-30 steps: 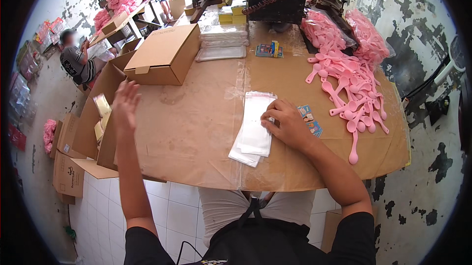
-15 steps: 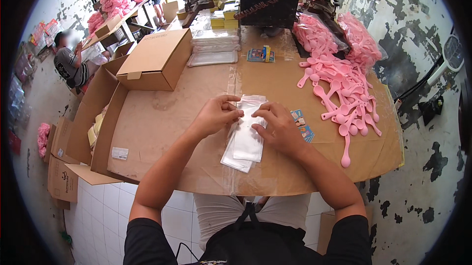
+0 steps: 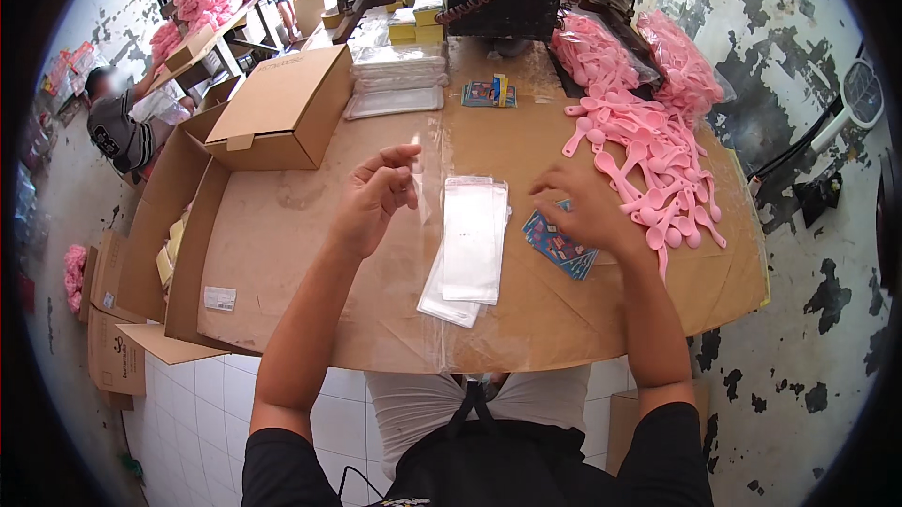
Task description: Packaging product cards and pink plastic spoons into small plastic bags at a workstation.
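Observation:
A small stack of clear plastic sleeves [image 3: 473,239] lies slightly fanned on the brown table covering in front of me. To its left, my left hand [image 3: 379,199] is raised with fingers bent together; whether anything thin is between them cannot be made out. My right hand [image 3: 594,214] hovers over the near part of the table, fingers apart and slightly blurred, holding nothing visible. Under its fingertips sits a spread pile of blue printed cards [image 3: 561,242], partly covered by the hand. Right of that hand lies a heap of pink plastic spoons [image 3: 658,155].
Bagged pink spoons [image 3: 681,70] stand behind the heap. A closed cardboard box [image 3: 282,108] and stacked clear packets [image 3: 399,84] are at the back left, with more cards [image 3: 489,92] at the back middle. An open carton [image 3: 178,234] borders the left edge. A person [image 3: 122,122] sits farther left.
Both hands have come off the plastic sleeves. My left hand has moved up and left; my right hand has moved right, over the blue cards, which now show more.

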Available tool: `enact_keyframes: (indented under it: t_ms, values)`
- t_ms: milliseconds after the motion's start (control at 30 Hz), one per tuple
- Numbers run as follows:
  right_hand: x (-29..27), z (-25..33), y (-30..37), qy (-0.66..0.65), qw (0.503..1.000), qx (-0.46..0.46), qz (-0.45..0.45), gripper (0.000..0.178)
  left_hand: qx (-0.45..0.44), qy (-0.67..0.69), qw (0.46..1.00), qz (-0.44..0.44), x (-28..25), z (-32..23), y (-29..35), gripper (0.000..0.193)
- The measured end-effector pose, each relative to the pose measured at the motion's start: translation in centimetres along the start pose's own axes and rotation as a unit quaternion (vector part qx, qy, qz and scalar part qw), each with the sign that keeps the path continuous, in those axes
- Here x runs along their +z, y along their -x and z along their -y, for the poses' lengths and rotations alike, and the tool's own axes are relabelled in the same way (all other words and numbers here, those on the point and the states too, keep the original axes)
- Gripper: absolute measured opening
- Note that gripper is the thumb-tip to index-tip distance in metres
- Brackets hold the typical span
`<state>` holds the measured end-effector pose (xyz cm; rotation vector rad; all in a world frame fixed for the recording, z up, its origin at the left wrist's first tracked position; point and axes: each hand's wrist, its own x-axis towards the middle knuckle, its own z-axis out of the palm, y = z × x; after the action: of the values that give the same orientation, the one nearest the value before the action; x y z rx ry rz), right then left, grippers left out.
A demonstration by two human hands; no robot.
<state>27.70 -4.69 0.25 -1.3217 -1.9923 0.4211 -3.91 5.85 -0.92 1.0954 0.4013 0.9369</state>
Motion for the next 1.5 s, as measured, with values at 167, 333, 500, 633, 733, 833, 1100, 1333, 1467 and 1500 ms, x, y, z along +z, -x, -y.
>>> enact_keyframes:
  t_ms: [167,333,500,633,733,833,1100,1333,1467,1500]
  values:
    - [-3.6,-1.7,1.7,0.104,0.981,0.093,0.136,0.033,-0.037,-0.038,0.999,0.003,2.0,0.8,0.3,0.035]
    - [-3.6,-2.0,1.7,0.117,0.981,0.109,0.112,0.039,-0.115,-0.075,0.990,0.027,2.8,1.4,0.4,0.031]
    - [-3.9,-2.7,1.7,0.058,0.981,0.147,0.117,0.040,-0.114,-0.146,0.982,0.046,3.7,2.7,0.6,0.026]
    - [-4.5,-2.4,1.8,0.042,0.984,0.141,0.100,0.031,-0.121,-0.128,0.982,0.073,4.9,2.8,1.0,0.033]
    - [-5.9,-1.7,1.7,0.040,0.978,0.173,0.109,0.022,-0.132,-0.147,0.978,0.070,5.3,2.8,1.3,0.039]
    - [-5.9,-1.9,1.7,0.008,0.979,0.179,0.094,0.017,-0.119,-0.145,0.979,0.082,5.5,3.0,1.4,0.040]
    - [-5.4,-2.9,1.7,0.052,0.985,0.160,0.048,0.016,-0.120,-0.132,0.981,0.078,5.5,3.1,1.4,0.044]
    - [-3.7,-0.9,1.0,-0.198,0.960,0.198,0.023,0.014,-0.092,-0.114,0.985,0.088,6.4,2.4,1.6,0.046]
    - [-1.4,0.1,0.3,-0.294,0.939,0.169,-0.058,0.014,-0.084,-0.125,0.986,0.066,6.0,2.8,1.5,0.050]
    - [-1.4,0.2,0.2,-0.295,0.939,0.169,-0.057,0.014,-0.082,-0.133,0.987,0.048,6.0,2.8,1.5,0.052]
